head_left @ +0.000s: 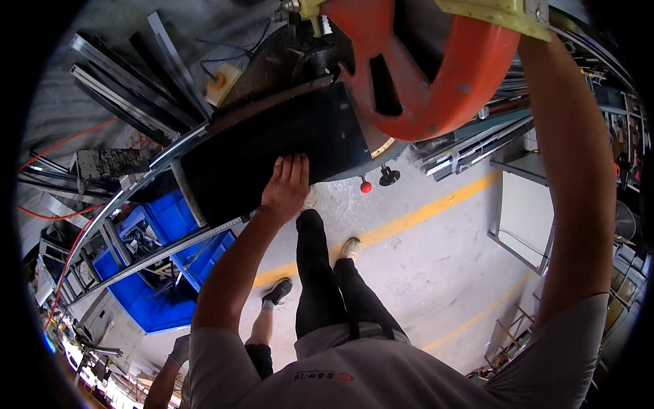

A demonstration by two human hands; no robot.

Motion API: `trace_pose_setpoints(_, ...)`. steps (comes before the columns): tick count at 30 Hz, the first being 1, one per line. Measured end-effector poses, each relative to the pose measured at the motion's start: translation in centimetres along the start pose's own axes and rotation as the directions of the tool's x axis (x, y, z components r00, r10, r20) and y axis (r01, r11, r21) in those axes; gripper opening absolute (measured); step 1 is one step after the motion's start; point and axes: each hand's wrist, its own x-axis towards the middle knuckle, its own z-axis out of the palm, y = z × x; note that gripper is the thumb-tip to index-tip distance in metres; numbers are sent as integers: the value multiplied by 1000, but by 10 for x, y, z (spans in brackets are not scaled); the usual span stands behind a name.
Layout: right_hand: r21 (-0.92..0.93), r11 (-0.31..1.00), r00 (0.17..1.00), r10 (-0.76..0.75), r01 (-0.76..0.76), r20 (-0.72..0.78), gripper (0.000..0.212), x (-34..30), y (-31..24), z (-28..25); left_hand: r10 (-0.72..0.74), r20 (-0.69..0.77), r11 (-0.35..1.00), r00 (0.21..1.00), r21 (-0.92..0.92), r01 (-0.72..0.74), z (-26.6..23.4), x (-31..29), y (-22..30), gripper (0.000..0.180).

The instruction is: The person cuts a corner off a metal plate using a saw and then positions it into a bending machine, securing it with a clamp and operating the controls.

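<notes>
My left hand [286, 187] lies on the near edge of a wide black panel or profile [238, 146], palm down with its fingers stretched over the dark surface. The panel rests on the bed of a cutting machine, running from the lower left to the machine's middle. Just right of its far end stands the large red curved guard [436, 102], with a yellow housing [501, 12] above it. My right arm reaches up along the right side to that yellow housing. The right hand itself is hidden there, so its grip does not show.
Blue bins [153, 293] with offcuts stand under the rail [163, 255] at left. Metal profiles [126, 95] are piled behind it. A red-knobbed lever [366, 187] juts toward me. At lower left is another person's gloved hand [180, 349]. A white-topped cart [523, 211] stands right.
</notes>
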Motion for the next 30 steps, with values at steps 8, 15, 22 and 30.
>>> trace_pose_setpoints(8, 0, 1000, 1000, -3, 3, 11, 33, 2, -4, 1, 25, 10, 1000, 1000, -20, -24, -2, -2, -1, 54)
trace_pose_setpoints(15, -11, 1000, 1000, -7, 7, 5, 35, 4, -8, -3, 93, 31, 992, 995, 86, -96, 1, -4, 0, 57)
trace_pose_setpoints(22, -10, 999, 999, -34, 34, 0, 38, 12, -10, -8, 67, -35, 997, 997, 27, -66, 0, 0, -2, 50)
trace_pose_setpoints(30, 1, 999, 999, -41, 41, -16, 40, 9, -13, -4, 100, -39, 989, 994, 114, -95, 4, 0, -2, 51)
